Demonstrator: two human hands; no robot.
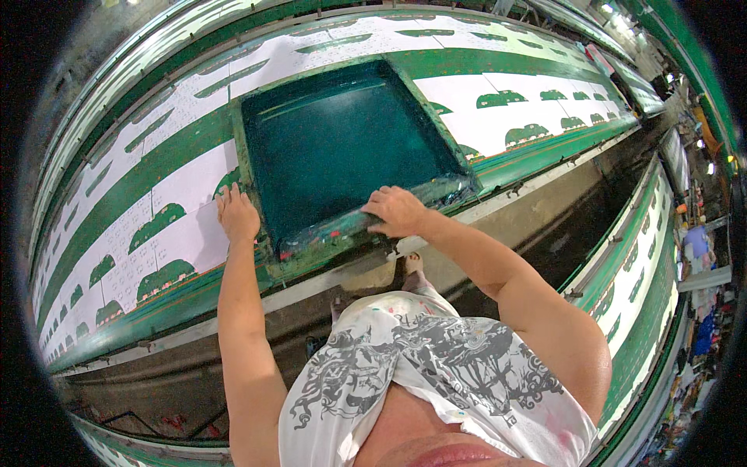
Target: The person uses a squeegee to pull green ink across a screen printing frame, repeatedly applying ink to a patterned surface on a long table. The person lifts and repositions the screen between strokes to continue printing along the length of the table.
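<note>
A rectangular printing screen [350, 140] with a dark teal mesh lies on a long table of white sheets printed with green car shapes. Its frame is worn and stained green. My left hand [238, 215] is at the left bar of the frame, fingers bent at its outer side. My right hand [397, 212] has its fingers curled over the near bar of the frame, toward the right corner; the thumb side shows below. Part of the grip of each hand is hidden from above. Beside the left hand are a white sheet [194, 183] and its green printed shapes.
Green strips [117, 183] separate the rows of printed sheets. A rail [537, 183] edges the table's near side. Another printed table [630, 272] stands at the right, past a dark aisle. Cluttered containers and cloths [696, 241] lie at the far right.
</note>
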